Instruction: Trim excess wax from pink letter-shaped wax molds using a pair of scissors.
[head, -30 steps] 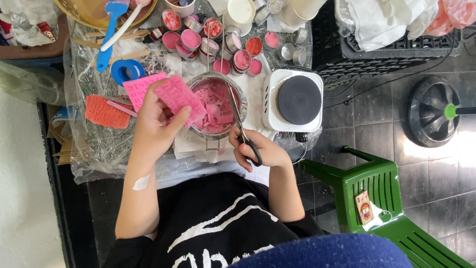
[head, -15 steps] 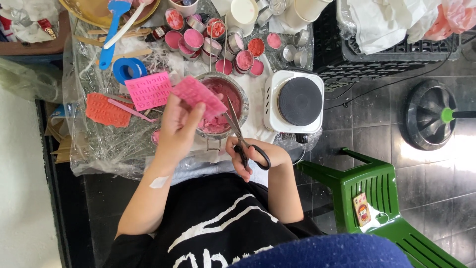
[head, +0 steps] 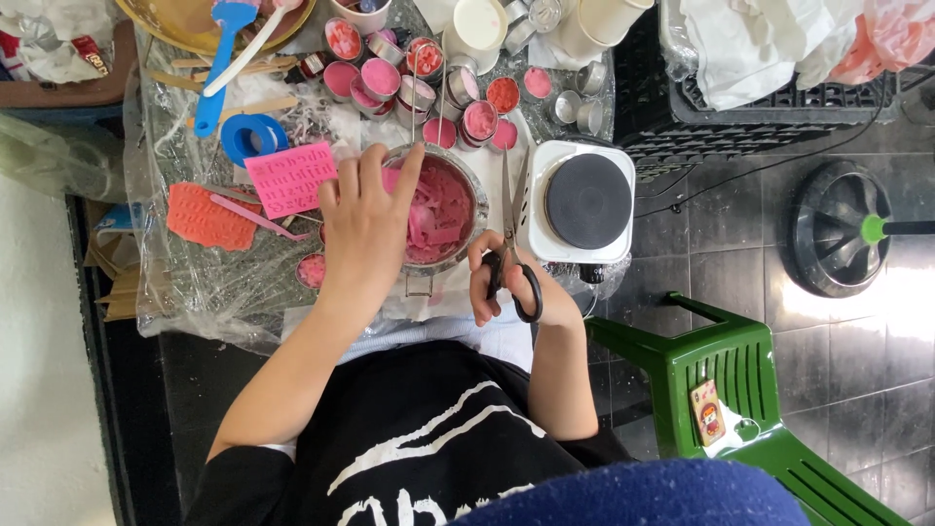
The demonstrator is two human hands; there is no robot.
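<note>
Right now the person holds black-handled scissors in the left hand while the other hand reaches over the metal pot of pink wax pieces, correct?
Not quite: the black-handled scissors are in the right hand, not the left. The left hand is the one reaching over the metal pot of pink wax pieces. The head view shows this.

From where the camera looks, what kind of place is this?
Probably a small home craft corner, perhaps for wax or soap casting. A metal pot of pink pieces sits beside a single hot plate, with small filled tins and pink moulds on a plastic-covered table. The right hand holds scissors.
</note>
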